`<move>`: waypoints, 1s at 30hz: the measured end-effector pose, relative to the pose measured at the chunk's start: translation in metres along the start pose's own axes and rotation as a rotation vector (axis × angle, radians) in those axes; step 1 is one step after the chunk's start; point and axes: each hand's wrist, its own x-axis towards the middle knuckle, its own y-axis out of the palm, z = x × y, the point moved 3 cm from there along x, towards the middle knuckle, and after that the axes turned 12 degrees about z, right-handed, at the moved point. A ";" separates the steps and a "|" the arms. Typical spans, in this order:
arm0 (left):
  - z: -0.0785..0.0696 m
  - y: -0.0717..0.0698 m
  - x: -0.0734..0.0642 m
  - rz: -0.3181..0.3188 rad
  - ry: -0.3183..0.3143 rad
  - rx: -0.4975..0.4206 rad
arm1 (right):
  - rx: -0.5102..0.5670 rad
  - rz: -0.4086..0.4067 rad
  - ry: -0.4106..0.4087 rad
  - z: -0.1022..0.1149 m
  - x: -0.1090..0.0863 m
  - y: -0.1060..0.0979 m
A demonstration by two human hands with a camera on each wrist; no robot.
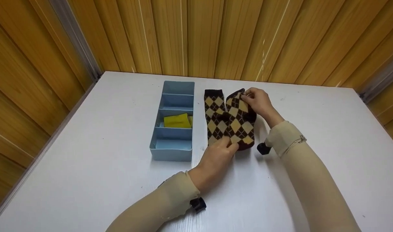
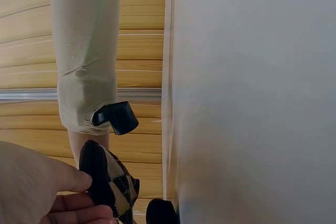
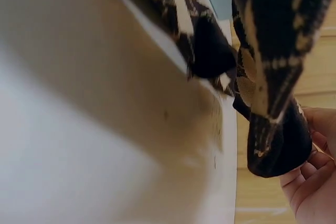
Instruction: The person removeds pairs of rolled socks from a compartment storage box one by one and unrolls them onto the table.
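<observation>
Two argyle socks in dark brown, beige and yellow are side by side in the head view. My left hand (image 1: pixel 217 159) pinches the dark lower end of the right-hand sock (image 1: pixel 236 124) between thumb and fingers. At that sock's far end, my right hand (image 1: pixel 258 101) pinches the edge, so it stretches between both hands. In the right wrist view the held sock (image 3: pixel 278 145) hangs over the tabletop, its dark end at my fingers. The other sock (image 1: pixel 215 111) lies flat to its left, its near end hidden behind my left hand.
Left of the socks stands a long light-blue organizer box (image 1: pixel 170 155) with several compartments. A folded yellow cloth item (image 1: pixel 177 121) sits in one of its middle compartments. The white table (image 1: pixel 103 154) meets wood-patterned walls (image 1: pixel 203 38) behind and at the left.
</observation>
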 end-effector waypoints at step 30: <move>-0.012 0.032 0.028 0.211 -0.016 -0.044 | -0.025 0.091 0.098 -0.053 -0.013 -0.006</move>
